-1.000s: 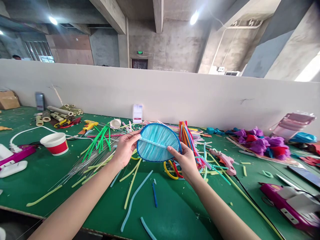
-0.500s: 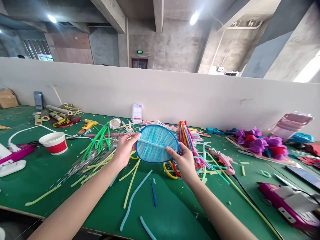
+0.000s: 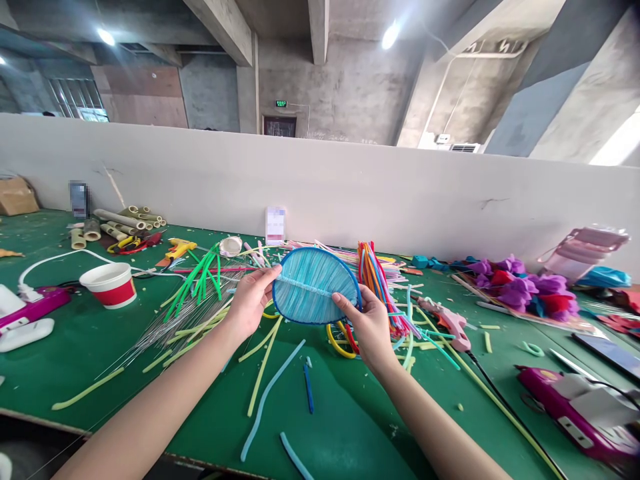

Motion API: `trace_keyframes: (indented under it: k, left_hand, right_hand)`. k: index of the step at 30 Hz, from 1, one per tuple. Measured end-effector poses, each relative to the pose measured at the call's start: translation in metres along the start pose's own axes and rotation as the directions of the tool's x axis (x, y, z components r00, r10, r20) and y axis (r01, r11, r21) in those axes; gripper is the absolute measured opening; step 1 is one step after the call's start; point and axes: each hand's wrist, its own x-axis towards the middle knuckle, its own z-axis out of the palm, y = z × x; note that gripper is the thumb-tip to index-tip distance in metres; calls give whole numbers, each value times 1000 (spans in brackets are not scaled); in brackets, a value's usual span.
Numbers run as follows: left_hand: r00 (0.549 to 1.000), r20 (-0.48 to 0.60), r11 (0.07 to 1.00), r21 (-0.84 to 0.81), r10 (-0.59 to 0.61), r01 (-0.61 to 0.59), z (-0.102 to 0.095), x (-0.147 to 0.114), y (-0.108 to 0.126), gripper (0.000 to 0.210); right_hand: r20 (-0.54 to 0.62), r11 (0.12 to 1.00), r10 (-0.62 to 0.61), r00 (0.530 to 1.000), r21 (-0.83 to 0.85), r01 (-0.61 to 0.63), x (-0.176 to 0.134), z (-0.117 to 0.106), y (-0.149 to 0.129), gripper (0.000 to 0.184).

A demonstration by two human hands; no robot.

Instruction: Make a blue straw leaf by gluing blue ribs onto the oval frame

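Oval panel [image 3: 316, 283]: streaked light blue with a dark blue rim and a pale ridge across its face; it is held up over the green table [image 3: 365, 427], between the two hands, its face toward the camera.
Left hand [image 3: 251, 300]: closed on the panel's left edge, gripping it between thumb and fingers near the end of the ridge.
Right hand [image 3: 369, 325]: gripping the right edge, the thumb lying on the face near the other end of the ridge, the fingers mostly behind.
Stem bundle [image 3: 373, 273]: orange, red and other colours, behind the panel and the right hand.
Green stems [image 3: 205, 287]: beyond the left hand, over a spread of thin wires [image 3: 163, 333].
Loose strips: a long pale blue strip [image 3: 270, 400] and a short dark blue strip [image 3: 309, 389] lie below the panel, on the near side.
Pink glue gun [image 3: 453, 327]: on the table, right of the right hand.
Phone [image 3: 275, 227]: propped upright against the partition [image 3: 320, 173].
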Motion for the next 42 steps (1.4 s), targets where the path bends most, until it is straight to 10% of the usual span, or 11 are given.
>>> trace_keyframes:
  k: [25,42]
  left_hand:
    - [967,245,990,-97,-72,98,19,-18,19,56]
    - [995,12,995,6,102,-102,0,-3,8,27]
  right_hand:
    - [-49,981,111,993,163,-101,3,0,0,38]
    - [-62,933,226,972,301,-198,9,-3,0,41]
